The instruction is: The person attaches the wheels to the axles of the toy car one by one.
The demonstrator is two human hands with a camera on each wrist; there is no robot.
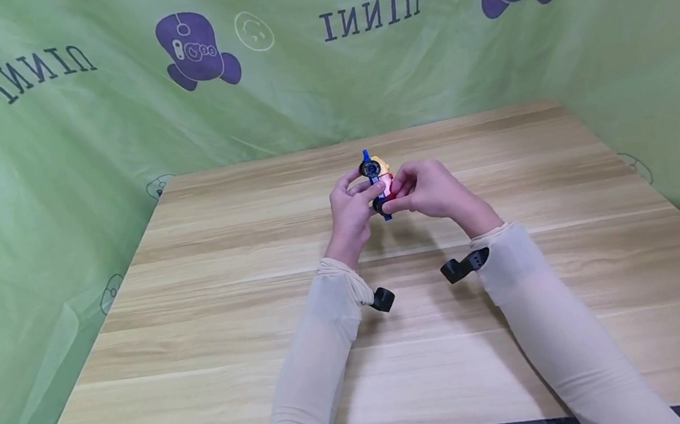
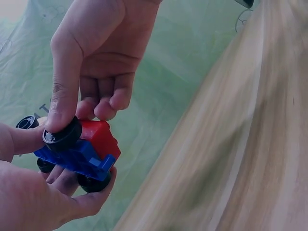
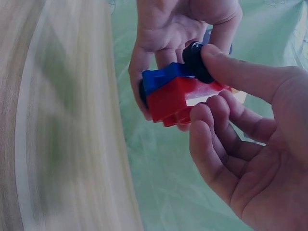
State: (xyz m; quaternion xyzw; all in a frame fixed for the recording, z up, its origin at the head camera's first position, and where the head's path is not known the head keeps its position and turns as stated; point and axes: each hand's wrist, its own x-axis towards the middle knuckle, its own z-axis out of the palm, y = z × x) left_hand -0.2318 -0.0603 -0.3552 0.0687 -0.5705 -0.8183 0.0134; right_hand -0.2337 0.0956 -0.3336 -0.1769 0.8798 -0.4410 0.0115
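A small block-built toy car [image 1: 371, 168] is held above the table, its blue base, red block [image 3: 168, 97] and black wheels showing, with a yellow part at its far end. My left hand [image 1: 349, 212] grips the car from the left, thumb on one side and fingers on the other. From the right, my right hand [image 1: 434, 190] has its thumb pressed on a black wheel [image 2: 63, 134] near the red end. In the right wrist view its other fingers [image 3: 204, 139] curl beside the red block; whether each one touches is unclear.
Under both hands spreads a wood-grain table [image 1: 216, 335]. A green printed curtain [image 1: 302, 91] hangs behind it and at the sides. Black wrist cameras [image 1: 465, 266] stick out from both sleeves, with a gap between them.
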